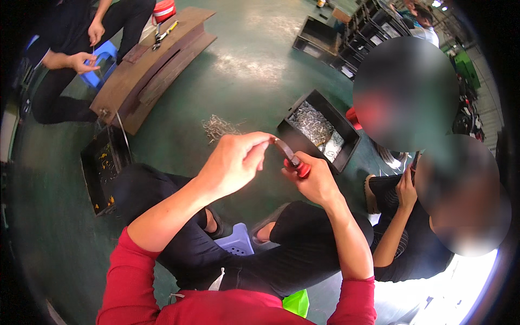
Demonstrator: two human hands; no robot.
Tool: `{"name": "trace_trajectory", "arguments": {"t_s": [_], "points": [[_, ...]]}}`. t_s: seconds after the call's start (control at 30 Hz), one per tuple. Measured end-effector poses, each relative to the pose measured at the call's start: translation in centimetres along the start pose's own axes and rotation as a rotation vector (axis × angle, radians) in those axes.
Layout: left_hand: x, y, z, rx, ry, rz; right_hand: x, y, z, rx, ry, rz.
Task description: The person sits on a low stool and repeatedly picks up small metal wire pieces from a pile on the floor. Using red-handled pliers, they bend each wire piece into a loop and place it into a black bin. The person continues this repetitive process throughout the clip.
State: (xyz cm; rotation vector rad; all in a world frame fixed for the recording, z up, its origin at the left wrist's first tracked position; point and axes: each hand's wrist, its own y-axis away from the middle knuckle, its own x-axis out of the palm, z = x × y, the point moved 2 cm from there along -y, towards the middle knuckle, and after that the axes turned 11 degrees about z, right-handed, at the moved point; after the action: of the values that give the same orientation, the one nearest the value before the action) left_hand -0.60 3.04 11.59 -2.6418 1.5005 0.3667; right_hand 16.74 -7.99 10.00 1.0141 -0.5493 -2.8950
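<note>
A glossy dark green concrete floor carries everything here. On it, near the middle, stands an open black rectangular plastic bin filled with shiny metal wire pieces, and just left of that bin lies a loose small heap of silvery wire bits. Further left rests a long brown curved slab of rusty steel, with a second black plastic tray beside its near end. A pale blue plastic stool stands nearest.

Wearer's upper garment: red, ribbed knit, sleeves pushed up above the elbows, forearms bare. Black trousers at 6 o'clock. Both hands bare, no gloves, rings or watch visible.
</note>
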Motion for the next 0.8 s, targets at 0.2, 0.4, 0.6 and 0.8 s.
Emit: {"name": "trace_trajectory", "arguments": {"t_s": [0.2,0.4,0.6,0.8], "points": [[0.3,0.1,0.4,0.032,-0.029,-0.061,0.7,-0.5,-0.1,0.009,0.022,-0.04],[0.9,-0.3,1.0,0.028,0.014,-0.116,1.4,-1.0,-0.4,0.004,0.108,-0.131],[1.7,-0.5,1.1,0.009,0.062,-0.161,1.6,-1.0,-0.8,0.024,0.154,-0.2],[2.0,-0.4,0.9,-0.011,0.06,-0.188,2.0,-1.0,-0.8,0.034,0.203,-0.289]]}}
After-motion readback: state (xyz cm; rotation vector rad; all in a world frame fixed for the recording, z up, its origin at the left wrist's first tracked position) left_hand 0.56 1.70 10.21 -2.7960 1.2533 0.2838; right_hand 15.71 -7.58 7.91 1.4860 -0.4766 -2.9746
